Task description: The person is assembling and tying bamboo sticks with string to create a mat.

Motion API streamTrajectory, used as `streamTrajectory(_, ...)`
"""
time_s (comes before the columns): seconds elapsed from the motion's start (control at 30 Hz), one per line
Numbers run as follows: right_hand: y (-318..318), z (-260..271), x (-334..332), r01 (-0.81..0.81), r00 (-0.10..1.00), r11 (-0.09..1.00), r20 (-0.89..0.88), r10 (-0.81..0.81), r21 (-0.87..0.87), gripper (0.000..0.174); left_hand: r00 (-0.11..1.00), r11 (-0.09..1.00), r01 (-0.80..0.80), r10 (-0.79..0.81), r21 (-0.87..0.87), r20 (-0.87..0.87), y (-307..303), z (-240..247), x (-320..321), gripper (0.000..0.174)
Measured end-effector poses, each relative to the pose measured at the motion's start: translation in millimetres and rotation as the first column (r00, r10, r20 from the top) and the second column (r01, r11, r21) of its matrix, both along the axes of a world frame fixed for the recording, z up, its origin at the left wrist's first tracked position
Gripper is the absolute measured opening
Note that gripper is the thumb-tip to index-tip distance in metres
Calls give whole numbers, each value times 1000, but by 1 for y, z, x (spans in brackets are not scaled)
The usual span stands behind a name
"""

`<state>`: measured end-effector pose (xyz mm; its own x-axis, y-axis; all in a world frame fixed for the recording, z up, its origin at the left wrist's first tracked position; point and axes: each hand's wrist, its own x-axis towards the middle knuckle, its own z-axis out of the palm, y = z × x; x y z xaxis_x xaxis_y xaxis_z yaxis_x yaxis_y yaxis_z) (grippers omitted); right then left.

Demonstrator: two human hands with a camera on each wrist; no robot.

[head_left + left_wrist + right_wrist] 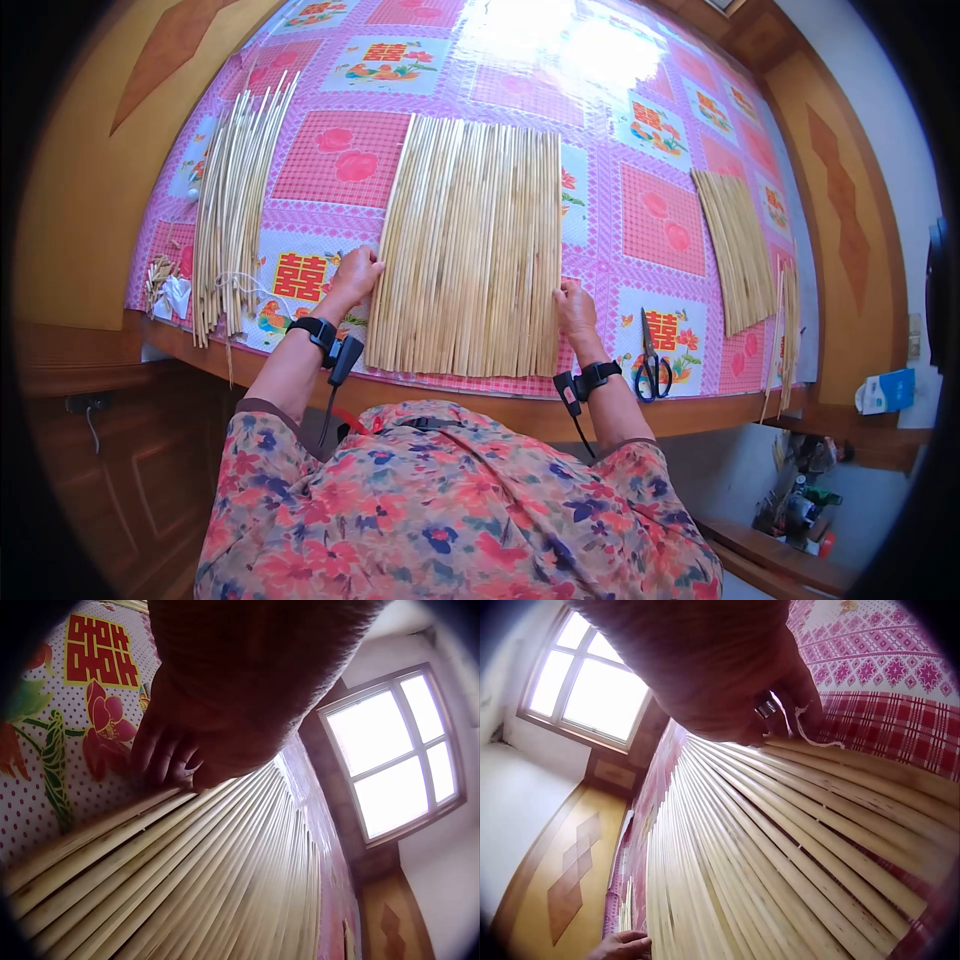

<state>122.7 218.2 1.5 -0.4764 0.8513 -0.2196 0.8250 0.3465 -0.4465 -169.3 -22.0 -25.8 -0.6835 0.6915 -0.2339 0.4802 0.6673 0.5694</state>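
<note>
A mat of pale, straw-coloured stalks (468, 250) lies flat on the table, its stalks side by side and running away from the person. The left hand (358, 272) holds its left edge, fingers curled at the outermost stalk in the left wrist view. At the opposite edge, the right hand (575, 308) pinches the outer stalks with bent fingers. A thin white thread (804, 727) trails from the right fingers, and one of them wears a dark ring-like band (766, 707). Narrow gaps show between stalks near the right hand.
Loose long stalks (240, 200) lie at the left, beside short offcuts (160, 275) and crumpled white paper (176, 295). Scissors (652, 365) rest right of the right hand. Farther right are a smaller stalk mat (735, 250) and thin stalks (787, 330) by the table edge (690, 425).
</note>
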Motion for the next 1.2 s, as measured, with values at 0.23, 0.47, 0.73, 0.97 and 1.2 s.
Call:
streamTrajectory(0.23, -12, 12, -29, -277, 958, 865, 46, 284, 418, 43, 742, 939, 290, -342, -184, -577, 22, 29, 46, 43)
streamTrajectory(0.47, -13, -20, -50, -506, 845, 737, 88, 527, 448, 59, 767, 855, 497, -514, -152, -384, 36, 11, 65, 59)
streamTrajectory(0.73, -10, -22, -47, -511, 848, 760, 91, 522, 402, 60, 774, 851, 514, -515, -108, -368, 40, 13, 52, 59)
streamTrajectory(0.97, -9, -27, -50, -492, 853, 739, 83, 516, 460, 57, 747, 830, 532, -554, -169, -368, 40, 10, 49, 57)
streamTrajectory(1.2, 9, -12, -11, -37, 944, 994, -322, 67, 98, 43, 877, 903, 329, -184, 276, -444, 25, 28, 27, 50)
